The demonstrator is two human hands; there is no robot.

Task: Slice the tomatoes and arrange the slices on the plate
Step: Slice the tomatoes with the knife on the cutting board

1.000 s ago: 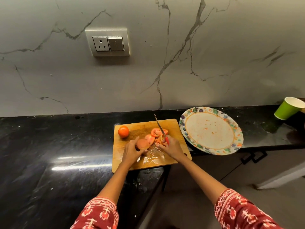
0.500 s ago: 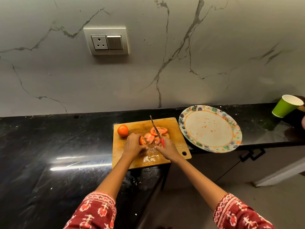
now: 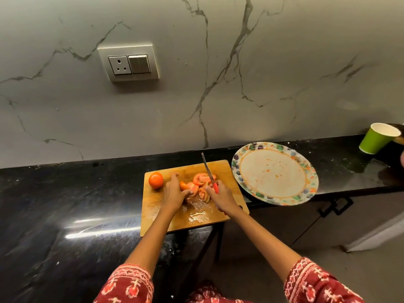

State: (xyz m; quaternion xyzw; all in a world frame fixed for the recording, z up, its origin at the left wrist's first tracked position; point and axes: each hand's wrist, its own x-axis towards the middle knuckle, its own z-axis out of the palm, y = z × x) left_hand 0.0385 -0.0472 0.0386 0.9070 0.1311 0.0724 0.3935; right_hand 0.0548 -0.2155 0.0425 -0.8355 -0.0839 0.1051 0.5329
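Left hand [image 3: 173, 194] laid on the wooden cutting board [image 3: 223, 169], fingers [image 3: 175, 174] mostly straight and reaching away from the body, thumb against the remaining tomato piece [image 3: 184, 185] just to the right of them; whether the thumb truly pinches that piece cannot be told. Right hand [image 3: 222, 197] wrapped round the red handle of the knife [image 3: 209, 171], fingers curled tight on it, blade rising up and slightly left from the knuckles, tip lifted above the far edge of the board. Cut tomato slices [image 3: 202, 179] heaped between the two hands, overlapping one another, some lying under the blade, some just below the right fingers. Whole tomato [image 3: 156, 180] sitting on the board's far left corner, just beyond and left of the left fingers, apart from them. Wet juice patch [image 3: 197, 212] shining on the board nearer the body than both hands. Patterned plate [image 3: 310, 184] on the black desk [image 3: 65, 193], right of the right hand and just beside the board, bearing only orange smears, no slices. Green paper cup [image 3: 377, 138] well to the right, tilted, at the frame edge. Socket and switch plate [image 3: 129, 63] on the marbled wall [image 3: 284, 73] above. Red printed sleeves [image 3: 126, 285] at the bottom. No readable writing or brand anywhere
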